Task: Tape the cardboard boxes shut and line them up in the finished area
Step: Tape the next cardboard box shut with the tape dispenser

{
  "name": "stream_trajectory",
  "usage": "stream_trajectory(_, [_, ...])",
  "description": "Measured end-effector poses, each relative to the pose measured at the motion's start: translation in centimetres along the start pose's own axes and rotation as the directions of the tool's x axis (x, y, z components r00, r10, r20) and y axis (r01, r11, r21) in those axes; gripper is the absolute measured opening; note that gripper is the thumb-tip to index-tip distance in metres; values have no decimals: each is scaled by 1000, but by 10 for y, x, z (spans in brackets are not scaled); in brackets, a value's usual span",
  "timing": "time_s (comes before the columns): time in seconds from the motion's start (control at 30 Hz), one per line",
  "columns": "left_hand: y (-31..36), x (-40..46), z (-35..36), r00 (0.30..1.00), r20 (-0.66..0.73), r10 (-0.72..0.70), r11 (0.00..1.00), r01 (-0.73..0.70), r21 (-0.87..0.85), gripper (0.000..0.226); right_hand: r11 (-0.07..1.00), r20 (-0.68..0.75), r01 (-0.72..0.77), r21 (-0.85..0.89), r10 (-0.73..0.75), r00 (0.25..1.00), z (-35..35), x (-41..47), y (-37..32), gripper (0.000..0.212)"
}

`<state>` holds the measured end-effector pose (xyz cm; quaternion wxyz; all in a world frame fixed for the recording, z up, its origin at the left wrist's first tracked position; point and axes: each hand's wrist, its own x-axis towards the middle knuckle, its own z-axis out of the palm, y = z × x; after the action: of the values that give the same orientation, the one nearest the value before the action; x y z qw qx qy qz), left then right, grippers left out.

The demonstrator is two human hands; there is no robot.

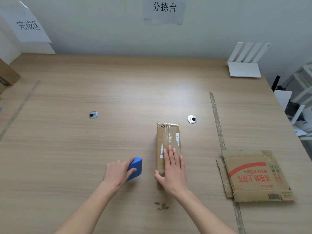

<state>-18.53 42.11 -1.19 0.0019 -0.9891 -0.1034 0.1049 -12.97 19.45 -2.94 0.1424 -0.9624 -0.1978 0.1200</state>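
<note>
— Near the middle of the desk lies the narrow cardboard box, the right hand flat on it, fingers straight and together. Taped already?

— Tape runs along its top. I'd press along the seam to bed it down.

— And the left hand?

— Its fingers curl round the blue tape dispenser, just beside the box. The flattened carton waits at right.

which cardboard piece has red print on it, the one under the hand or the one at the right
The flattened cardboard box at the right, untouched, carries red print. The narrow taped cardboard box under the right hand is plain brown.
</note>
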Motion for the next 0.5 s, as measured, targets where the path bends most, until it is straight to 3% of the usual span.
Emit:
stream_trajectory(0.2, [-8,-4,33,999,-37,8,997,-11,-72,56,994,-164,-105,9,105,981,14,3,-22,97])
stream_trajectory(0.33, [-8,-17,46,999,-35,0,990,-4,-138,64,998,-82,-47,45,50,995,11,0,-13,111])
stream_trajectory(0.4, [-9,-18,50,999,-36,-17,986,10,-169,66,985,35,12,170,-18,999,-1,2,-5,115])
stream_trajectory(0.5, [-11,-19,56,998,-59,-24,985,13,-174,73,865,54,113,490,-159,986,-29,-1,12,89])
